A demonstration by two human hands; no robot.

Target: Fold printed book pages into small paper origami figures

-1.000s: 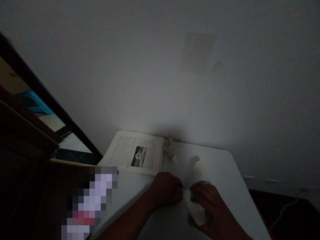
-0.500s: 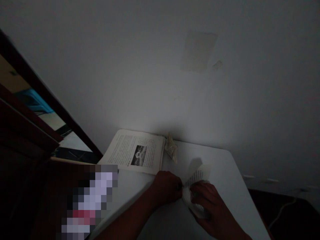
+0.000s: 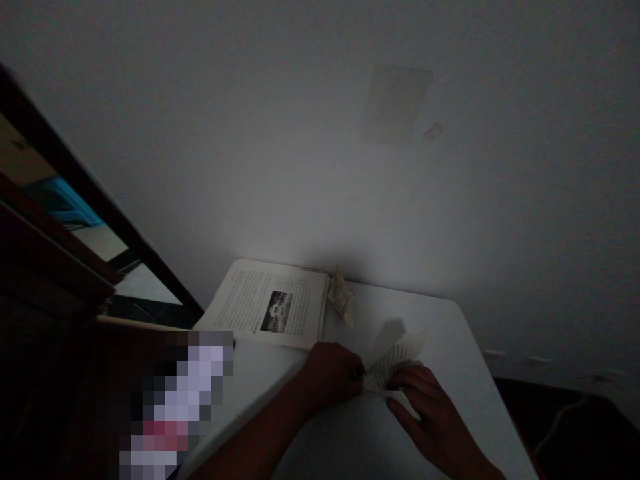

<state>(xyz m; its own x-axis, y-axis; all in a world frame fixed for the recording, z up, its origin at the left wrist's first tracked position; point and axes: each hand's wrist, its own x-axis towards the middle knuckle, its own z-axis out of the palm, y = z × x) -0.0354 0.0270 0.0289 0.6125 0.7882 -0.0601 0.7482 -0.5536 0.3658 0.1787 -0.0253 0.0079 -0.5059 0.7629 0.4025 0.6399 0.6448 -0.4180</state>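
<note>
On the white table (image 3: 450, 347) my two hands work a printed sheet of paper (image 3: 393, 357). My left hand (image 3: 333, 373) is curled and pinches the paper's near corner. To its right, my right hand (image 3: 425, 407) lies on the paper's lower part with its fingers stretched out flat. The paper's upper flap sticks up and to the right between the hands. An open book (image 3: 273, 303) lies at the table's back left. A small folded paper shape (image 3: 341, 298) stands beside the book's right edge.
A white wall (image 3: 320, 133) rises right behind the table. A dark wooden frame (image 3: 100, 213) slants along the left. A blurred patch covers the lower left. The floor to the table's right is dark, with a pale cable (image 3: 565, 417).
The right hand has opened and slid down flat onto the paper. The folded part under it has flattened, and the upper flap has spread out to the right.
</note>
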